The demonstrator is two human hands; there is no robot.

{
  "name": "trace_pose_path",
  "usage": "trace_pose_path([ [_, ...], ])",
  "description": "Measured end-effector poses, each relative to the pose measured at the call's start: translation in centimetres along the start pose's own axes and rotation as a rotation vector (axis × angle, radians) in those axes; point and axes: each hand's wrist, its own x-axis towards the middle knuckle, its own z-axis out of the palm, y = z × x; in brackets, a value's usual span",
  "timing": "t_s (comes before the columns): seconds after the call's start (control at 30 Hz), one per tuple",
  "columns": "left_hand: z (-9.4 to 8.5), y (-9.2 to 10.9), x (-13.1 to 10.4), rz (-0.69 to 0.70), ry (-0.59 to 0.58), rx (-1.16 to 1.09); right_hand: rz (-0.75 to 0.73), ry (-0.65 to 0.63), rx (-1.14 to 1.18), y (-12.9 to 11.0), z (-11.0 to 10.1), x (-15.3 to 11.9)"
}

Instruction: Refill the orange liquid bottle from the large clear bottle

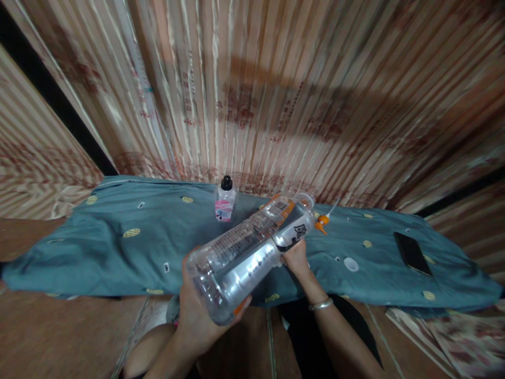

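A large clear plastic bottle (244, 258) with orange and black print is held tilted, its uncapped neck pointing up and to the right. My left hand (201, 310) is closed around its base. Under the upper part, my right hand (295, 258) grips the bottle from below, most of its fingers hidden behind it. A scrap of something white shows by those fingers, too small to name. Just right of the neck, an orange pump head (322, 221) with a thin clear tube lies on the cloth. Behind the bottle stands a small clear bottle (224, 205) with a black cap and pink label.
A teal patterned cloth (130, 258) covers the low surface before me. On its right side lie a white round disc (351, 264) and a black phone (412, 252). A striped curtain (252, 105) hangs close behind. Brown floor tiles (59, 337) show below.
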Motion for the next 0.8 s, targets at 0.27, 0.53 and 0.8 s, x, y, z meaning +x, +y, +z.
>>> trace_pose_path([
  [0.27,-0.19,-0.10,-0.24,0.015,-0.008,0.018,-0.018,-0.005,-0.019,-0.04,-0.08,0.01],
  [0.53,-0.15,0.46,0.08,0.017,-0.007,-0.004,0.018,-0.001,-0.013,-0.27,-0.16,-0.01],
  [0.8,-0.26,0.22,-0.15,-0.025,-0.024,0.003,0.014,-0.011,-0.004,-0.19,0.05,-0.01],
])
